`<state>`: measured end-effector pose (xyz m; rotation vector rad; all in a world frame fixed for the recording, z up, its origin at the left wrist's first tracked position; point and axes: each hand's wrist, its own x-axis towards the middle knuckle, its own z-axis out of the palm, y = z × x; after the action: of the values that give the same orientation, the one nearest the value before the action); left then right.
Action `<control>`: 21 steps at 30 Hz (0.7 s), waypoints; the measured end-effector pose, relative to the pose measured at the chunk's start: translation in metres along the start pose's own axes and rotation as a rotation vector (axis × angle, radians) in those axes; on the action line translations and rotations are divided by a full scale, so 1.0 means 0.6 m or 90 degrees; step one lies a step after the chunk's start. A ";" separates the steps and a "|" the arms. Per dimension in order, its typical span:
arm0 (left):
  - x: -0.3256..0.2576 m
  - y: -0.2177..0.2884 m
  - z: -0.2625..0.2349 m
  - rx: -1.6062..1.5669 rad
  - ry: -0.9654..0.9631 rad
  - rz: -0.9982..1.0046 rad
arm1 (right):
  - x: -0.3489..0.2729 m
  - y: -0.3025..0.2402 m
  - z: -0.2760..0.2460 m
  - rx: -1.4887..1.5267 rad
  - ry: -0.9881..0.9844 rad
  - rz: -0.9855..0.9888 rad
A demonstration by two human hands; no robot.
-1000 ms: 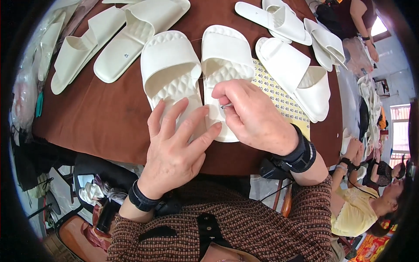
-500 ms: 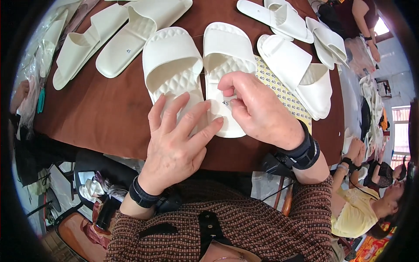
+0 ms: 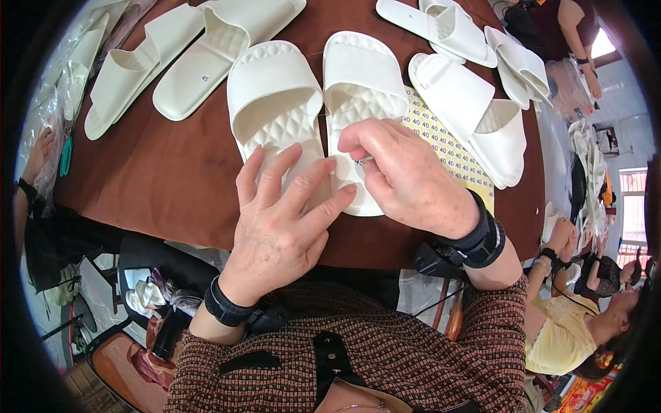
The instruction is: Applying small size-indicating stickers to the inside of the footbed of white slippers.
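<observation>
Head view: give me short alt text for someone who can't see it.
Two bare hands work on a pair of white slide sandals on a brown table: the left hand lies flat on the left sandal, and the right hand pinches something small over the right sandal. More white sandals lie around.

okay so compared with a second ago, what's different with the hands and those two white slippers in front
Very little. The right hand has crept slightly up the heel of the right slipper, pinching something small I can't make out. The left hand stays flat, fingers spread, on the left slipper. Both slippers and the yellow sticker sheet haven't moved.
</observation>
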<state>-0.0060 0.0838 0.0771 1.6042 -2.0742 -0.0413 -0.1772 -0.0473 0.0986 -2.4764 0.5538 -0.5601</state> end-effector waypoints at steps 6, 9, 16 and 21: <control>0.002 0.001 0.001 -0.002 0.000 -0.001 | -0.001 0.003 -0.007 0.060 0.025 0.039; 0.002 0.001 0.001 0.000 0.000 -0.001 | -0.002 0.004 -0.009 0.070 0.024 0.058; 0.002 0.000 0.002 -0.005 0.007 0.005 | -0.002 0.003 0.001 -0.043 0.051 -0.002; 0.001 -0.001 0.004 -0.003 0.007 0.004 | -0.003 -0.002 0.006 -0.147 0.030 -0.064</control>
<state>-0.0067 0.0823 0.0751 1.5903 -2.0690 -0.0350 -0.1765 -0.0441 0.0964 -2.7281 0.5405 -0.6270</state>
